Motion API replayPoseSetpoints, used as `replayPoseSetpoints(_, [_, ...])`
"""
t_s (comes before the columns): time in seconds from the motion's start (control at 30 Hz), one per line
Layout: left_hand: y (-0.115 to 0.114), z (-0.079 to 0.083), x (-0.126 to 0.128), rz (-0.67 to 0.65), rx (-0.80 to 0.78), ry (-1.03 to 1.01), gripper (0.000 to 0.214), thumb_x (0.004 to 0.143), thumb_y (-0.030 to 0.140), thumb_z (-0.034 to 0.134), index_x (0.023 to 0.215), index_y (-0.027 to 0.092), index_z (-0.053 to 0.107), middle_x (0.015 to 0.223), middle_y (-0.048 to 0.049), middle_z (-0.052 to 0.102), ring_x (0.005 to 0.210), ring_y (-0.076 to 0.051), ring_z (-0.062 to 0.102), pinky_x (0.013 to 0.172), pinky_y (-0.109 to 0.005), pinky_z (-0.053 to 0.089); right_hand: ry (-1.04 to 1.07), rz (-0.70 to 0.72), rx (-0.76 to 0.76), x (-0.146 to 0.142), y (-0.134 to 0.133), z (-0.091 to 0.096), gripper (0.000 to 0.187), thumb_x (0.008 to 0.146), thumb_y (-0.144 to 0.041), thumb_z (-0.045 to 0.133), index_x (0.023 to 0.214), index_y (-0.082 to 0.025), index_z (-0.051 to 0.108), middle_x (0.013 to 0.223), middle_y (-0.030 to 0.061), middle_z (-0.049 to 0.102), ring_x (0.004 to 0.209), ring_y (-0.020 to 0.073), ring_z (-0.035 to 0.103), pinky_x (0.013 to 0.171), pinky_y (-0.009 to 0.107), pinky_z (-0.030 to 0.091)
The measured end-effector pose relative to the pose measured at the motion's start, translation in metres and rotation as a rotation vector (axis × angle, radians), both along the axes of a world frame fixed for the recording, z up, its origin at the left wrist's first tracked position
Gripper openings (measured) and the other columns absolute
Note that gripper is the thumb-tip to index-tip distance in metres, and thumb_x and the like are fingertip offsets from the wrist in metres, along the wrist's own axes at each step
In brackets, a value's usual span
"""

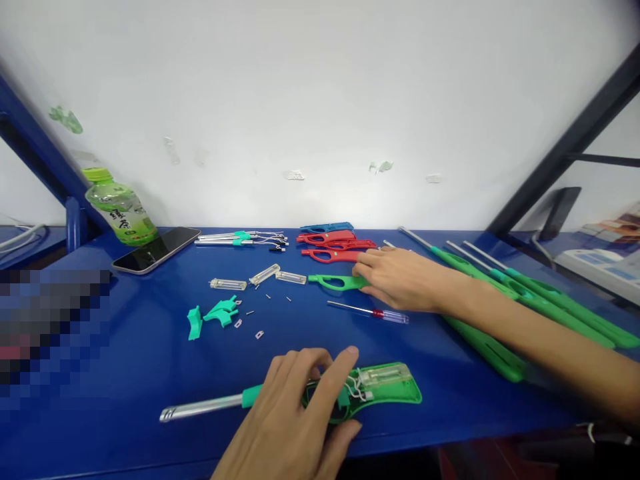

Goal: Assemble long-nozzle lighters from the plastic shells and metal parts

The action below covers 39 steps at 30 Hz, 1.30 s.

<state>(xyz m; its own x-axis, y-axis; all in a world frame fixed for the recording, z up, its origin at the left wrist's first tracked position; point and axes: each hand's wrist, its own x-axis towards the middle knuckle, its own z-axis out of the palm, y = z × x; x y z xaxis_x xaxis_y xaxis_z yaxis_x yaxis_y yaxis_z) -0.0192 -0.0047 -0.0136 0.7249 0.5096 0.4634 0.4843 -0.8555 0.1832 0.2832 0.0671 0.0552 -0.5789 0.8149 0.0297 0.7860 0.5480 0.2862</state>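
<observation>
My left hand (295, 407) rests on an open green lighter body (385, 387) with a silver nozzle tube (200, 407), near the table's front edge; its fingers curl over the shell and hold it down. My right hand (400, 277) reaches across the middle of the blue table (125, 347), fingers closed on the end of a green handle shell (337, 283). A small screwdriver (370, 311) with a clear handle lies just in front of that hand.
Red (333, 245) and blue (327, 228) handle shells lie at the back. Assembled green lighters (525, 293) lie on the right. Clear tanks (227, 284), green triggers (220, 312) and small metal bits sit mid-left. A phone (155, 250) and a bottle (120, 213) stand back left.
</observation>
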Motion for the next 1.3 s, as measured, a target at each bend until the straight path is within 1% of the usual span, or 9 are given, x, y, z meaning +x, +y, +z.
replayPoseSetpoints(0.17, [-0.002,0.005,-0.003,0.017,0.032,-0.045,0.06,0.108,0.037,0.057,0.163,0.025,0.039,0.135,-0.0133,0.066,0.117,-0.027,0.073,0.095,-0.043,0.067,0.075,-0.016,-0.124,0.007,0.001,0.01,0.018,0.098,-0.027,0.065,0.111,-0.018,0.073,0.112,0.0128,0.077,0.096,0.0294,0.073,0.078,0.042,0.053])
replayPoseSetpoints(0.3, [0.002,0.014,-0.012,0.068,0.06,-0.131,0.047,0.108,0.023,0.054,0.155,0.025,0.05,0.134,-0.0112,0.064,0.118,-0.024,0.068,0.1,-0.04,0.063,0.161,-0.064,-0.231,0.015,0.01,0.016,0.024,0.098,-0.041,0.068,0.111,-0.021,0.073,0.116,0.0095,0.078,0.094,0.0276,0.074,0.079,0.042,0.053])
replayPoseSetpoints(0.43, [0.01,0.02,-0.024,0.05,0.041,-0.148,0.033,0.103,0.01,0.057,0.132,0.025,0.063,0.121,-0.006,0.067,0.111,-0.022,0.063,0.096,-0.038,0.059,0.239,-0.106,-0.313,0.021,0.011,0.015,0.028,0.095,-0.045,0.07,0.11,-0.022,0.074,0.109,0.008,0.079,0.09,0.0262,0.073,0.08,0.042,0.055])
replayPoseSetpoints(0.67, [0.016,0.013,-0.029,0.012,-0.066,-0.073,0.023,0.105,0.014,0.058,0.119,0.03,0.069,0.111,0.0009,0.071,0.103,-0.019,0.065,0.091,-0.035,0.057,0.311,-0.147,-0.448,0.02,0.01,0.019,0.027,0.088,-0.042,0.073,0.105,-0.021,0.075,0.101,0.008,0.078,0.087,0.0259,0.071,0.075,0.04,0.054])
replayPoseSetpoints(0.83, [0.018,0.008,-0.029,-0.014,-0.052,-0.048,0.023,0.106,0.012,0.055,0.117,0.027,0.069,0.11,-0.0015,0.071,0.099,-0.019,0.066,0.085,-0.033,0.057,0.327,-0.166,-0.569,0.017,0.016,0.024,0.032,0.084,-0.047,0.076,0.102,-0.02,0.074,0.097,0.0074,0.078,0.084,0.0249,0.071,0.07,0.037,0.053])
replayPoseSetpoints(1.0, [0.017,0.007,-0.031,-0.023,0.0,-0.034,0.024,0.106,0.012,0.054,0.119,0.026,0.069,0.107,-0.0021,0.071,0.091,-0.019,0.067,0.079,-0.033,0.058,0.344,-0.174,-0.551,0.017,0.016,0.026,0.032,0.083,-0.047,0.077,0.101,-0.02,0.074,0.096,0.0072,0.077,0.086,0.0263,0.071,0.073,0.04,0.053])
replayPoseSetpoints(1.1, [0.015,0.009,-0.032,0.027,0.042,-0.044,0.023,0.106,0.02,0.058,0.126,0.028,0.067,0.109,-0.0017,0.073,0.094,-0.021,0.071,0.084,-0.038,0.062,0.367,-0.17,-0.493,0.016,0.006,0.036,0.031,0.088,-0.049,0.074,0.104,-0.022,0.073,0.101,0.0063,0.078,0.089,0.0262,0.071,0.077,0.041,0.054])
replayPoseSetpoints(1.2, [0.015,0.014,-0.037,0.081,0.096,-0.072,0.027,0.106,0.029,0.059,0.133,0.031,0.065,0.112,0.0,0.076,0.097,-0.022,0.075,0.088,-0.04,0.063,0.387,-0.175,-0.413,0.011,-0.017,0.046,0.032,0.095,-0.054,0.07,0.107,-0.024,0.074,0.105,0.0051,0.078,0.09,0.026,0.072,0.076,0.041,0.054])
replayPoseSetpoints(1.3, [0.016,0.018,-0.045,0.124,0.12,-0.144,0.026,0.106,0.03,0.056,0.13,0.032,0.068,0.112,0.0013,0.077,0.097,-0.02,0.076,0.092,-0.038,0.062,0.386,-0.162,-0.339,0.002,-0.05,0.048,0.029,0.096,-0.053,0.071,0.112,-0.028,0.073,0.11,0.0028,0.078,0.092,0.0263,0.073,0.079,0.042,0.054])
